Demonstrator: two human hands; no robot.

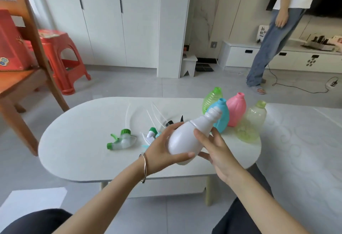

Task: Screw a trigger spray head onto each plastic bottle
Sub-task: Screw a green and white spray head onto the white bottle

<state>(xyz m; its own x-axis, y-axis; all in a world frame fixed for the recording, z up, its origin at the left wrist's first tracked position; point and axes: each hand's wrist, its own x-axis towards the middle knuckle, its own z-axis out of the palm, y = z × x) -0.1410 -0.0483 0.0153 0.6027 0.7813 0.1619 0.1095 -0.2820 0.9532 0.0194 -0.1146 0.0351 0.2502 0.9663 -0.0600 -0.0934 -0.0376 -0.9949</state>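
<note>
While both hands cradle the white pear-shaped plastic bottle (182,138) above the oval white low table (77,152), left hand (162,151) wrapped under its belly and right hand (212,149) closed on its shoulder, its threaded neck points to one o'clock, uncapped. Picking a head seems next: the green-collared clear trigger spray head (121,140) lies at nine o'clock. Grey tiled floor and white cupboards (111,21) surround.

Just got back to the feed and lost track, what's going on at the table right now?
A person holds the white bottle tilted in both hands, left hand under its body, right hand beside it. Its threaded neck is bare, no spray head on yet. The green trigger spray head and a few other heads lie loose on the white table. The green bottle, blue bottle, pink bottle and yellow bottle stand uncapped behind.
</note>
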